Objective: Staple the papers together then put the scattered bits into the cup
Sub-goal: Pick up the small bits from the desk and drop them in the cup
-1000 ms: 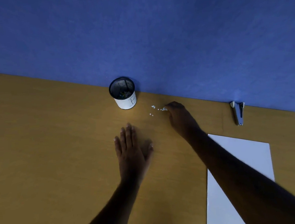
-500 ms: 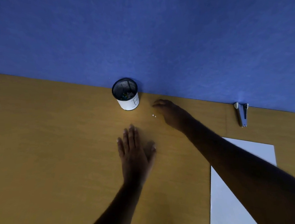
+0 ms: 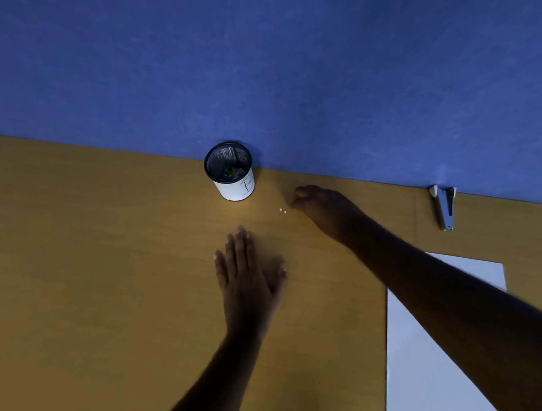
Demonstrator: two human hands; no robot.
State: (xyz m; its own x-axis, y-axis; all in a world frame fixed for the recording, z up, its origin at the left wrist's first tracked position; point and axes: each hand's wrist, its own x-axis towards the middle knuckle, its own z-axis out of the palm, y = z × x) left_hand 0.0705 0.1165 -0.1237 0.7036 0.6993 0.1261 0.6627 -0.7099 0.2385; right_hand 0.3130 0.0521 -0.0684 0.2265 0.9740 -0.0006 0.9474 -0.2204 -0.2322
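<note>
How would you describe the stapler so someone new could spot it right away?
Follow the blue wall to where it meets the wooden desk. Far right along that edge lies the stapler, beyond the white paper. It is the only slim, shiny metal thing there.

1 cup (image 3: 232, 179); 2 loose bits (image 3: 282, 211); 1 stapler (image 3: 445, 208); 1 paper stack (image 3: 433, 355); 2 hands.

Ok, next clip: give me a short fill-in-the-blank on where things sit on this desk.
1. The left hand lies ____ on the desk, fingers straight.
2. The cup stands against the ____ wall.
3. The right hand reaches toward ____ white bits between it and the cup.
4. The stapler lies beyond the white ____, which the right forearm crosses.

Missing words: flat; blue; two; paper
</note>
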